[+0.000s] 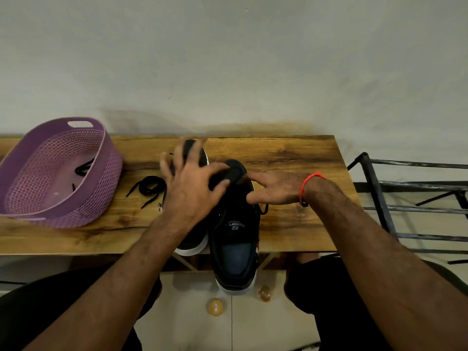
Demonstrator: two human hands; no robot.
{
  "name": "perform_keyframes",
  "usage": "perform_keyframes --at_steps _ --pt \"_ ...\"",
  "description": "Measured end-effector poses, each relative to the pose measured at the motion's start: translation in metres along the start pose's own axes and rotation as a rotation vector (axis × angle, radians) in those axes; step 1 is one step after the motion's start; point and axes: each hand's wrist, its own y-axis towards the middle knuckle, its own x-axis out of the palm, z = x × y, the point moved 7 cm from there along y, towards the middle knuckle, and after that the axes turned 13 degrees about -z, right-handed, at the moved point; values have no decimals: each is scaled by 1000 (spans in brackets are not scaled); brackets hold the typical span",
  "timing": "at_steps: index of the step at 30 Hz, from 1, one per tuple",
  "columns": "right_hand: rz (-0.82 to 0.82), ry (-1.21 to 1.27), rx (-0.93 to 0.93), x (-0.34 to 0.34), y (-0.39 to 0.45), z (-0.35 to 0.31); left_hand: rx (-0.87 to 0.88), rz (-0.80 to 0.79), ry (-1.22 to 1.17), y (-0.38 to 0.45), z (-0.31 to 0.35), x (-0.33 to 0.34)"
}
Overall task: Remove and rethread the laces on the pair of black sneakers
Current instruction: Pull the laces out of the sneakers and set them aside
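Partly sneaker [234, 239] overhanging table edge [76, 249]

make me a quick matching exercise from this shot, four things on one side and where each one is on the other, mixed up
Things:
1. purple basket
2. loose black lace
3. orange wristband
4. metal rack

Places:
A. on the right wrist
B. on the table between the basket and the sneakers
C. beside the table's right end
D. at the table's left end

Pairs: 1-D, 2-B, 3-A, 4-C
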Motion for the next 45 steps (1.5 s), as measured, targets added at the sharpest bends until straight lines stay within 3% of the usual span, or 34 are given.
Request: perform_keyframes --at_steps 3,10,15,20,23,25,30,33,38,43,45 --pt "0 19 -6 1 -1 1 100 -103 31 -6 29 26" --pt "-11 -14 16 1 -1 0 -78 -63 -59 -9 16 32" --pt "-10 -8 16 1 -2 -1 -99 -75 -125 -3 0 30" --pt "-19 -7 14 1 -4 -2 -213 108 -260 2 -27 -6" --pt "-14 -15 16 2 -6 -4 -308 197 -152 0 -54 -28" --pt "-7 -24 15 1 -7 -5 -286 163 -62 0 -53 -31" --pt "-9 -19 11 1 -8 -7 82 -100 91 -3 21 5" --pt "-11 -16 6 2 -8 -8 85 -224 112 -10 35 34" --pt "-13 -2 10 1 -8 -7 19 -140 109 -8 23 27" --pt "-14 -18 7 2 -9 -7 -296 108 39 -2 -35 -18" --pt "-19 -12 7 2 -8 -7 -321 158 24 -3 -49 -28"
